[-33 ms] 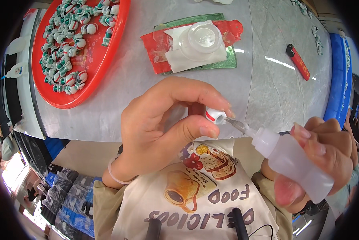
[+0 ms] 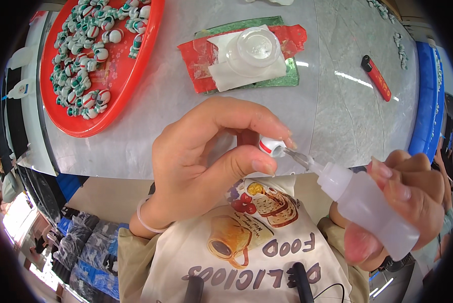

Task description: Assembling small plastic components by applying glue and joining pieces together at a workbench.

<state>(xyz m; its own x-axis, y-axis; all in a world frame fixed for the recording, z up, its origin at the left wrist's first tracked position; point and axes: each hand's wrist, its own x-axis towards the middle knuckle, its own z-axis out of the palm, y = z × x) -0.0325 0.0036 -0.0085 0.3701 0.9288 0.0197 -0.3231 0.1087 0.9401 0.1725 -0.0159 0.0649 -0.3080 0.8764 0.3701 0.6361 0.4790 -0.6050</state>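
Between the thumb and fingertips of my left hand [image 2: 196,156] is a small white round plastic piece with a red stripe [image 2: 272,147]. An opening in it faces right. My right hand [image 2: 413,197] is wrapped round a translucent white squeeze bottle [image 2: 370,212], tilted with its base to the lower right. The bottle's thin metal nozzle [image 2: 298,157] reaches the edge of that opening; whether its tip is inside is hard to make out. Both hands are above the table's near edge, over my printed apron [image 2: 267,237].
A red tray [image 2: 153,45] with several small white-and-green figures stands at the far left. Beyond my hands, a clear round container [image 2: 259,48] rests on white paper over red and green sheets. A red lighter [image 2: 377,80] lies at the right, near a blue bin [image 2: 424,101].
The bottle in my right hand has shifted very slightly to the left at its base. My left hand and the striped piece look unmoved.
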